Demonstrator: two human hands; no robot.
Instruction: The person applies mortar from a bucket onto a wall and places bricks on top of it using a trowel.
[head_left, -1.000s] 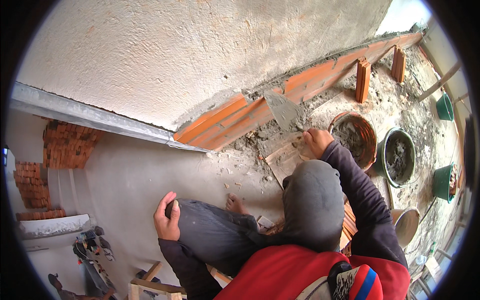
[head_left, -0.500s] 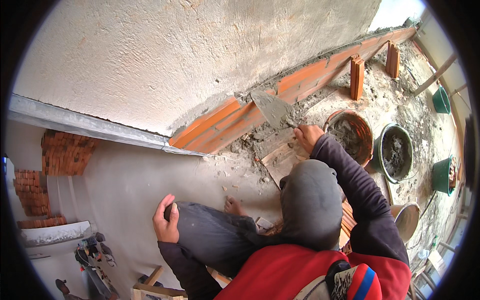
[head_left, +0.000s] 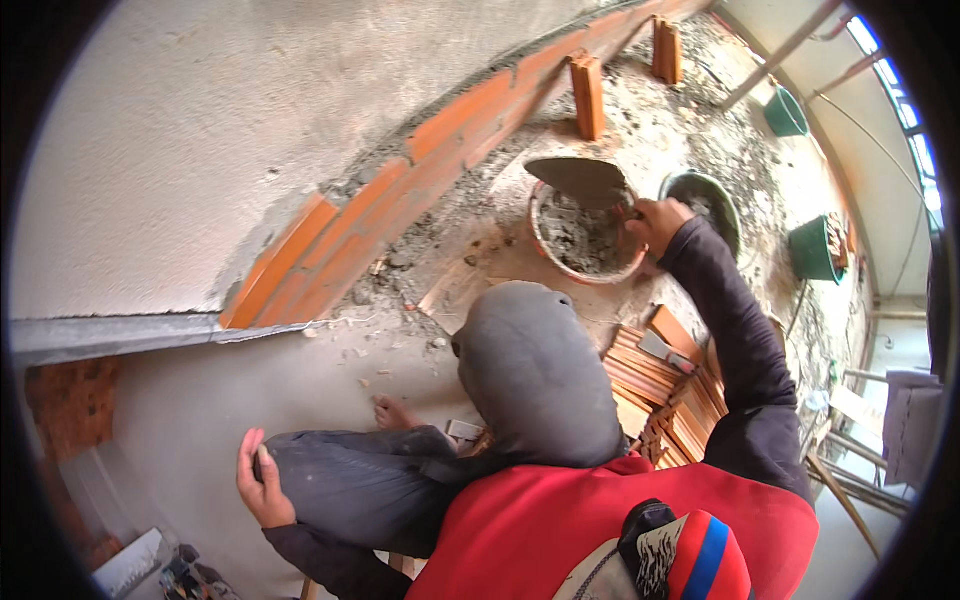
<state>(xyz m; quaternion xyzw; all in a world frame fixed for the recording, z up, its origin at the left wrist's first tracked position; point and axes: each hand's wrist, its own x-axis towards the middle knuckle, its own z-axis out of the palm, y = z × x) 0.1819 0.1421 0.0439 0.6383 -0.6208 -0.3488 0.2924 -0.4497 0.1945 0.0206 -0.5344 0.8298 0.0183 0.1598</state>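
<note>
My right hand (head_left: 660, 222) grips a trowel by its handle, with the dark blade (head_left: 575, 178) held over an orange bucket (head_left: 537, 225) holding lumpy grey mortar (head_left: 585, 240). Beside it is a second bucket (head_left: 731, 225) with grey material, partly behind my hand. My left hand (head_left: 265, 475) rests open on my raised left knee, fingers stretched over it and thumb apart. Up and left of the buckets runs a low course of orange bricks (head_left: 450, 120) with grey mortar joints, along a rough pale wall (head_left: 200, 150).
Orange bricks (head_left: 685, 420) lie stacked by my right side, a small tool (head_left: 665, 350) on them. Two upright brick bundles (head_left: 587, 100) stand along the course. Green buckets (head_left: 813, 250) and poles (head_left: 770, 70) are at the right. A grey metal edge (head_left: 110, 330) crosses left.
The trowel in my right hand has moved away from the brick course to over the orange bucket. The view has turned, shifting the scene leftward. My left hand stays on my knee.
</note>
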